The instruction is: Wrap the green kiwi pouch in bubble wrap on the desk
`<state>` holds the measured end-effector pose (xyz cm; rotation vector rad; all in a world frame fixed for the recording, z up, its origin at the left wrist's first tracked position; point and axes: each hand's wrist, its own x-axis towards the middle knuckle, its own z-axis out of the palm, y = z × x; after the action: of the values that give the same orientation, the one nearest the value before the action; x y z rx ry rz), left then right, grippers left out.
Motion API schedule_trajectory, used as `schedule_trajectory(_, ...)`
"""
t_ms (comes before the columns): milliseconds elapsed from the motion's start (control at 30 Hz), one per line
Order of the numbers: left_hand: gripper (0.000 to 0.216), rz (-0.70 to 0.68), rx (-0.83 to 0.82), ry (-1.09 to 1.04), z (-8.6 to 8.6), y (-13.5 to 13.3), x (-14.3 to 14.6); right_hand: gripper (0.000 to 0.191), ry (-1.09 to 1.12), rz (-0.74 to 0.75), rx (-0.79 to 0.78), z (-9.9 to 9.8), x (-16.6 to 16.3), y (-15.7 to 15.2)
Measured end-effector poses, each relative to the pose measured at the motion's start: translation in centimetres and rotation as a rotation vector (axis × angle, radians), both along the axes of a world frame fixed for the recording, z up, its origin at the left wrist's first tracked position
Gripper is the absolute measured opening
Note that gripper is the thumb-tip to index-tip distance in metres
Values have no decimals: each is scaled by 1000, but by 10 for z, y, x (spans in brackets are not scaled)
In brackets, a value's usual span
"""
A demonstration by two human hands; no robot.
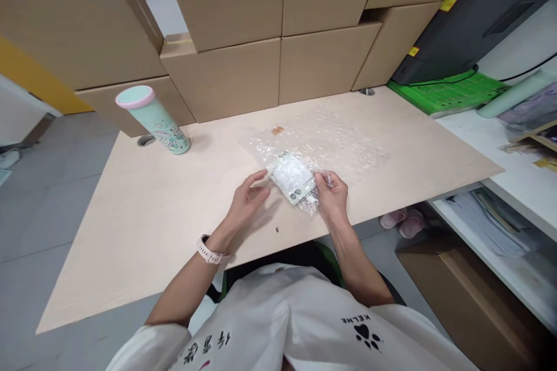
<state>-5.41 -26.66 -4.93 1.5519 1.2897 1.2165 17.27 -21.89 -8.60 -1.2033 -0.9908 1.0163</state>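
- Right hand (335, 194), thumb pressed to fingers: I've got a pinch of thin, clear plastic bubble wrap (348, 142), crumpled at the near right corner of a small, flat, whitish packet with dark round marks (290, 177).
- Left hand (247, 203), thumb and fingers apart, gripping nothing, fingertips right by the packet's left corner; whether they touch it, I can't tell.
- And the packet itself, sitting between my two hands, over the near edge of the wrap, which spreads away behind it across the pale, wood-look tabletop (143, 214).
- On my left wrist, a pale pink band with holes (212, 251).
- Just in front of me, a tiny dark mark (277, 229) on the tabletop, near the edge.
- Off to my left, a tall mint-green tumbler with a pink rim (159, 124), standing upright.
- Along the back, stacked plain brown cardboard boxes (226, 81).
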Motion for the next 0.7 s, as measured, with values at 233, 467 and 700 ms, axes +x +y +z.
schedule_trajectory(233,27,-6,648,435,24,15,2,35,266,91,11,10,-11,-5)
schedule_trajectory(467,22,-356,678,651,38,44,16,48,199,220,-14,28,-19,-23)
schedule_trajectory(700,36,-467,407,702,45,48,27,32,-70,275,-28,35,-10,-35)
